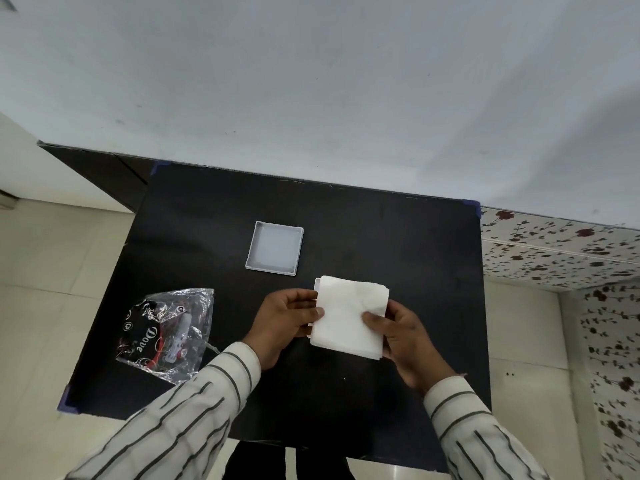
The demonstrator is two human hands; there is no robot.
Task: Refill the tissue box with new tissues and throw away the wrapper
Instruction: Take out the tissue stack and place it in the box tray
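Left of the tissue stack (349, 317), the crumpled wrapper (168, 332) lies on the black table (415, 244). The left hand (282, 323) and right hand (401, 337) clamp the stack's edges. Beyond it sits an open white tray (275, 247).

I counted one black surface (381, 237) in front of me, and on it one open grey tray (275, 248) and one crumpled clear wrapper (166, 332). There was one stack of white tissues (346, 317), with one white box (316, 289) showing only as an edge behind it. My two hands were there, one left hand (280, 322) and one right hand (403, 341), in two striped sleeves.
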